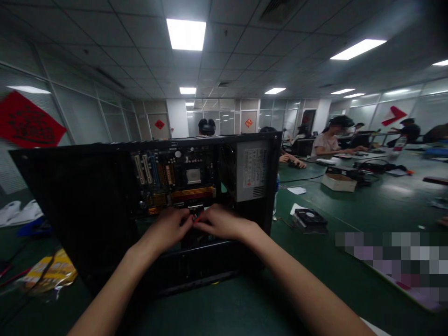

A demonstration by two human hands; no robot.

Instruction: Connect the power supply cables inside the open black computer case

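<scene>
Green worktables fill an office, and one open computer case (105,196) stands on the near table (315,242).
Inside the case sit one circuit board (175,179) and one grey power supply (254,175) at its right. Two hands meet at the case's lower edge: the left hand (171,226) and right hand (219,223) both pinch a small red connector (196,218) with fingers nearly closed. One loose fan (310,218) lies right of the case.

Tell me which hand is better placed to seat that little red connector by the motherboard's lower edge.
Probably the right hand: its fingertips pinch the red connector just below the motherboard. The left hand only meets it from the other side, apparently steadying.
</scene>
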